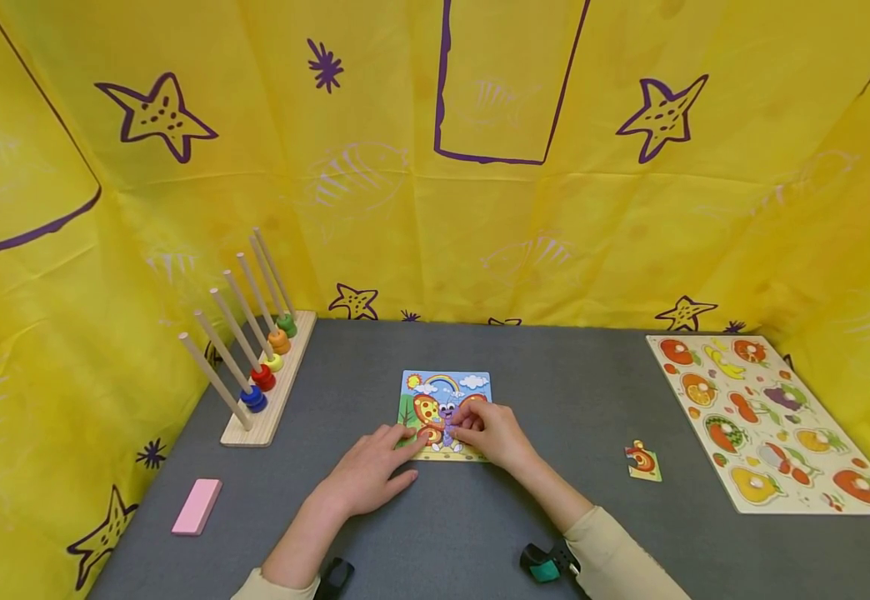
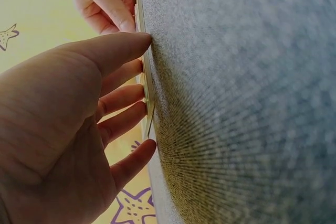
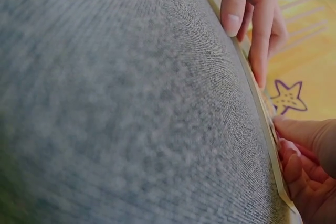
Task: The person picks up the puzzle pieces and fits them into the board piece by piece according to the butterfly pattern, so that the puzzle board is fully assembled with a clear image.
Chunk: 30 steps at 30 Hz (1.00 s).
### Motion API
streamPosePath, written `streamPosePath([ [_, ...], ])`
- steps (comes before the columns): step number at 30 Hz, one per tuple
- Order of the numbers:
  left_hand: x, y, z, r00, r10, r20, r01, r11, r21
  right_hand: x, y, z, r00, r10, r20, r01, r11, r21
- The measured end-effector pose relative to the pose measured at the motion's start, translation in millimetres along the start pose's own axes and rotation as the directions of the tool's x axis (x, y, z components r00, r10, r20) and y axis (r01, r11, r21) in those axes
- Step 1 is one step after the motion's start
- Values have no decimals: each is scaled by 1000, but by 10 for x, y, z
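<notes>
A butterfly jigsaw puzzle (image 1: 446, 383) with a rainbow and clouds lies flat on the grey table. My left hand (image 1: 371, 468) rests at its lower left, fingers extended and fingertips on the puzzle. In the left wrist view the left hand (image 2: 68, 114) shows its thumb and spread fingers along the board's edge. My right hand (image 1: 497, 432) pinches a puzzle piece beside the butterfly's body; the fingers hide most of that piece. The right wrist view shows the right hand (image 3: 310, 166) with curled fingers at the board. A loose puzzle piece (image 1: 642, 461) with a red-orange wing lies to the right.
On the left stands a wooden peg rack (image 1: 285, 392) with coloured rings on upright rods. A pink block (image 1: 197, 507) lies nearer. A fruit peg board (image 1: 768, 417) takes up the table's right side. Yellow patterned cloth (image 1: 420, 233) hangs behind and at both sides.
</notes>
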<state>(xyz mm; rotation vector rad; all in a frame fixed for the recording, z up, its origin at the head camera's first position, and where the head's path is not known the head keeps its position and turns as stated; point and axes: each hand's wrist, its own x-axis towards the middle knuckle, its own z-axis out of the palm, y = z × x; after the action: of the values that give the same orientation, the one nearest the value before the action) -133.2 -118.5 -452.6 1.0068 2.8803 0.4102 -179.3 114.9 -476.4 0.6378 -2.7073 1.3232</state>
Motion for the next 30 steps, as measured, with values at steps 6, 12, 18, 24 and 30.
streamPosePath([
  [6,0,10,-9,1000,-12,5,12,1000,-3,2,11,2,1000,-19,0,19,1000,-9],
  [12,9,16,-1,1000,-9,-1,9,1000,-13,-11,35,-37,995,-74,66,75,997,-18],
  [18,31,31,7,1000,19,-22,-21,997,-75,-16,31,-72,987,-71,143,75,997,-24],
  [24,97,66,18,996,88,32,-81,983,-165,-13,40,-59,985,-92,149,100,994,-43],
  [30,155,113,10,988,138,68,-125,979,-163,-40,56,-71,984,-122,131,122,993,6],
])
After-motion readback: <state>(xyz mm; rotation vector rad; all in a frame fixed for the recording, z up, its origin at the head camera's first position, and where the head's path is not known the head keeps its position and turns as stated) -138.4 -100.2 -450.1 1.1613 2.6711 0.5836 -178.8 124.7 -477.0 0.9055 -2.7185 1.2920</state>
